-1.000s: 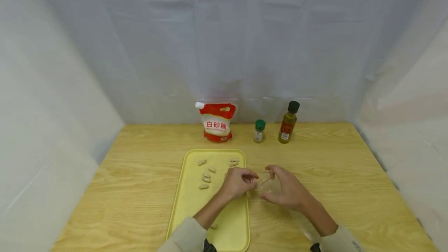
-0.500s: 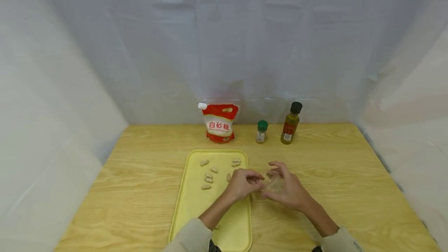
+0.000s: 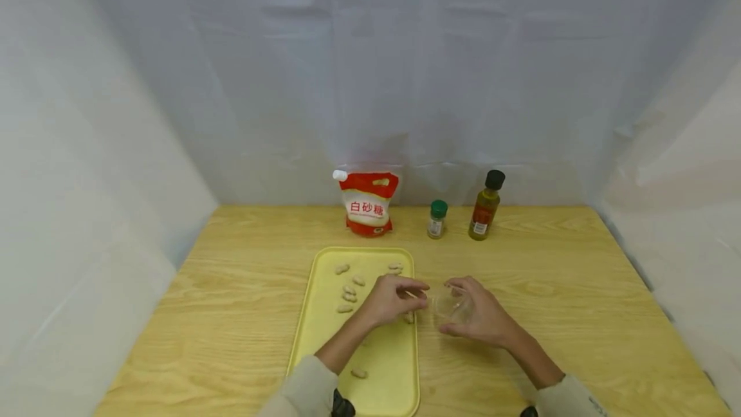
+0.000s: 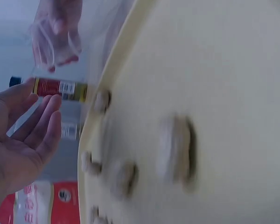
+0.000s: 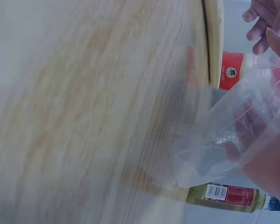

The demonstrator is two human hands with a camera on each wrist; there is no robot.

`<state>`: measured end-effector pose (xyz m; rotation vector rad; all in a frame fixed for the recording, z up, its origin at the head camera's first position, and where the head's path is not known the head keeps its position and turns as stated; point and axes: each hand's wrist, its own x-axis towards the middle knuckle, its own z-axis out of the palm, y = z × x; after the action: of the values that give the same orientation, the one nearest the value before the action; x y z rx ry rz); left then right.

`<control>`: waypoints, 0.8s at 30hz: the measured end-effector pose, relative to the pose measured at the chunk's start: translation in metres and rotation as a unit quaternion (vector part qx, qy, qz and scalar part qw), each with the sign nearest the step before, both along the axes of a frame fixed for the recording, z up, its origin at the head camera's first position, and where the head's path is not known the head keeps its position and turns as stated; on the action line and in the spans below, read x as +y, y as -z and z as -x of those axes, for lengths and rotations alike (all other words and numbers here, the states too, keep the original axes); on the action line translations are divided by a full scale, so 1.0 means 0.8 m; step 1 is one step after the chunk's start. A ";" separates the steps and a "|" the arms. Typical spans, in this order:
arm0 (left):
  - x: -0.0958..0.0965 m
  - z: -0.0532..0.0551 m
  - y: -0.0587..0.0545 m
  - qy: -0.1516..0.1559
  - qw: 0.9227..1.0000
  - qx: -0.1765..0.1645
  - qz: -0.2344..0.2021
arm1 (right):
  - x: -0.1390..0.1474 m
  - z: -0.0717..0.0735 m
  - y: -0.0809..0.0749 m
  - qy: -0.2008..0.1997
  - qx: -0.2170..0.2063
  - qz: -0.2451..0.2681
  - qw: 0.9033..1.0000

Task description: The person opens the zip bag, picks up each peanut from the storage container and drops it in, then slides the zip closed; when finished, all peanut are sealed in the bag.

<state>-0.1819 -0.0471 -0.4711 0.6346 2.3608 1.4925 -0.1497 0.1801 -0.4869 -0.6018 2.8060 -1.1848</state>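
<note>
Tan unshelled peanuts (image 3: 359, 373) are scattered on a yellow rectangular tray (image 3: 382, 399). Right of it, a clear plastic bag (image 5: 224, 133) is held by the curled right hand (image 3: 485, 317); left hand (image 3: 389, 301) loosely spread, nothing gripped. Bag opening judged in hand; mouth likely to need widening. Pale wood-grain table (image 3: 231, 314), backed by hanging whitish sheeting (image 3: 376, 82).

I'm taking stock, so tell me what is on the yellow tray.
Peanuts lie scattered on the yellow tray. In the head view, the left hand and forearm block part of it; whatever they cover there cannot be seen.
</note>
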 end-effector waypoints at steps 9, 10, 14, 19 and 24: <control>-0.073 0.028 -0.001 -0.076 0.995 0.063 0.031 | 0.009 0.002 0.003 0.002 -0.029 0.015 0.999; -0.079 0.032 -0.001 -0.084 0.993 0.069 0.035 | 0.009 0.002 0.003 0.003 -0.030 0.016 0.999; -0.102 0.048 0.000 -0.128 0.988 0.078 0.042 | 0.009 0.003 0.004 0.003 -0.028 0.023 0.999; -0.125 0.065 0.010 -0.192 0.977 0.076 0.048 | 0.008 0.003 0.006 0.003 -0.029 0.028 0.999; -0.136 0.074 0.021 -0.233 0.966 0.085 0.075 | 0.006 0.002 0.005 0.004 -0.027 0.021 0.999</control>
<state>-0.2411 -0.1558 -0.4875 0.1771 2.8688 1.4543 -0.1515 0.1850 -0.4911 -0.5541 2.7483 -1.2452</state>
